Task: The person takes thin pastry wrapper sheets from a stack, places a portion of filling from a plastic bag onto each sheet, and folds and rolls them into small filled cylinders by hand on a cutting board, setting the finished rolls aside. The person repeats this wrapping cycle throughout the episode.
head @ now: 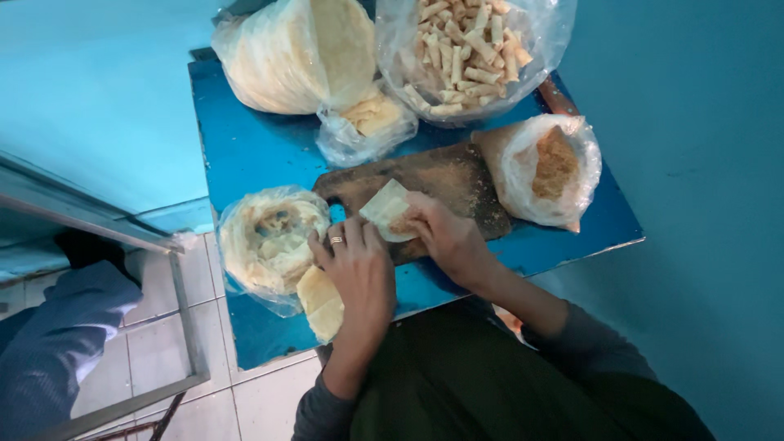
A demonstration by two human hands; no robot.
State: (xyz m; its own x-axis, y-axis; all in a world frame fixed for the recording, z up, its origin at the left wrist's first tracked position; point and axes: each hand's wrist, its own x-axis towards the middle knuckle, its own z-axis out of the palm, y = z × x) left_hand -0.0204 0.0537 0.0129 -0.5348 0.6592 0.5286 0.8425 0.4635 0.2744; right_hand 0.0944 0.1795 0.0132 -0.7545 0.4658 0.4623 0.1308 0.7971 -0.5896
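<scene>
On the blue bench (261, 155), the left hand (359, 273) and right hand (445, 237) together pinch one pale wrapper (385, 208) over the wooden board (441, 184); folding it well probably means keeping the edges tight around the filling. From left to right there are five bags: a bag of wrappers (265, 241), a big bag of sheets (294, 53), a small bag (367, 122), a bag of finished rolls (469, 49) and a bag of brown filling (551, 167).

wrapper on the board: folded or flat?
Partly folded: the wrapper has one corner up, and both hands pinch it over the board.
</scene>
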